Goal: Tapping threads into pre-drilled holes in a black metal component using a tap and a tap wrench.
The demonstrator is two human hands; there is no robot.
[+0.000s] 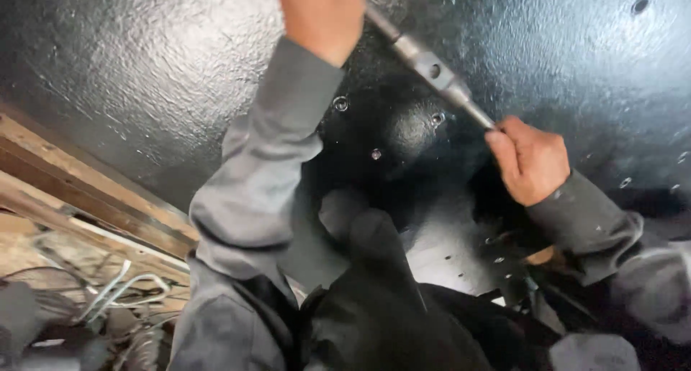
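Observation:
A long grey metal socket wrench with an extension bar [432, 69] runs diagonally across a black textured metal panel [158, 61]. My left hand [322, 15] grips its upper end near the top edge of the view. My right hand [530, 159] is closed around its lower end. Both arms are in grey sleeves. Small bolts [340, 103] and holes dot the panel near the tool.
Wooden beams [79, 191] run along the left side below the panel. Loose wires and white tubing [122, 292] lie at the lower left. A black perforated metal part [461, 249] sits below the tool. Dark cloth fills the bottom centre.

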